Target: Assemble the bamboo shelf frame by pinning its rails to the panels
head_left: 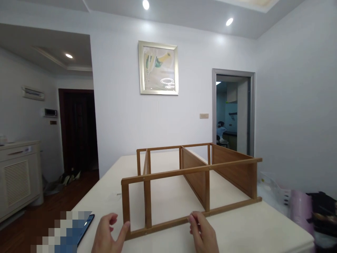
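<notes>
A brown wooden shelf rack (173, 173) lies on its side on a cream table (102, 200), with its long rails running left to right and three shelf boards standing between them. By its near left corner is my left hand (107, 233), fingers curved and apart from the thumb. The thumb tip overlaps the end post; whether it touches I cannot tell. My right hand (201, 233) is in front of the lower near rail, thumb and fingertips pinched together. Anything between those fingertips is too small to make out. A small thin metallic piece (119, 194) rests on the table left of the rack.
At the table's left edge lies a dark-edged flat device (88, 225), partly pixelated. Right of the table are a pink rolled item (301, 211), a clear plastic container (271, 182) and dark items (323, 214). A white wall with a framed picture (158, 68) stands behind.
</notes>
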`<state>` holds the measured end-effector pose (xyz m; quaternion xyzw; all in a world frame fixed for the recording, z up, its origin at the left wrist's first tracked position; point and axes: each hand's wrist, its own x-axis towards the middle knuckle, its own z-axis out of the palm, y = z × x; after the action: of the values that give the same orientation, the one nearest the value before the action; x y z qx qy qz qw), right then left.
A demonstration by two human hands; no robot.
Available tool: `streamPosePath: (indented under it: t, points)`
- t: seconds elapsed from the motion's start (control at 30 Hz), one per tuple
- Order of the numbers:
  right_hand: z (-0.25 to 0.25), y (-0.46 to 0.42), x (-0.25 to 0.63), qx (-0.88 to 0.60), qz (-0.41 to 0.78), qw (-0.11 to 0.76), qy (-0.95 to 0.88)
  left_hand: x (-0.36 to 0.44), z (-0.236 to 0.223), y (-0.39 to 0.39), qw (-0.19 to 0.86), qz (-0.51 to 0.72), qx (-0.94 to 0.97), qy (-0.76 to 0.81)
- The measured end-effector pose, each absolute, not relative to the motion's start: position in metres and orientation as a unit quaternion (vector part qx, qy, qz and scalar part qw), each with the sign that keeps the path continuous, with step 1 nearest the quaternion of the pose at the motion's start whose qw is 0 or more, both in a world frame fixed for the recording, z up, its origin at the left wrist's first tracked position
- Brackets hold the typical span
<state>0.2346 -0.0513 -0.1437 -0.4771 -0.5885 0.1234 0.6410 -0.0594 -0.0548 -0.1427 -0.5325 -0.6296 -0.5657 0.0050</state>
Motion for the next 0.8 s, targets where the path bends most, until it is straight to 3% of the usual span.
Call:
streamPosePath:
  t: [0.13,0.27,0.37,0.53,0.8]
  points:
    - [-0.108,-0.059,0.201,-0.409,0.155,0.628,-0.644,-0.070,-0.098,-0.045,-0.026,-0.583,-0.556,-0.591]
    - [-0.039,-0.060,0.183,-0.345,0.201,0.605,-0.689,-0.052,-0.035,-0.034,0.138,-0.548,-0.653,-0.503]
    - [0.006,-0.052,0.169,-0.316,0.278,0.593,-0.686,-0.040,-0.007,-0.026,0.158,-0.479,-0.731,-0.460]
    - [0.031,-0.031,0.143,-0.293,0.378,0.565,-0.672,-0.032,-0.005,-0.017,0.117,-0.472,-0.748,-0.453]
    - [0.030,-0.019,0.126,-0.308,0.405,0.571,-0.645,-0.029,-0.007,-0.017,0.108,-0.502,-0.737,-0.440]
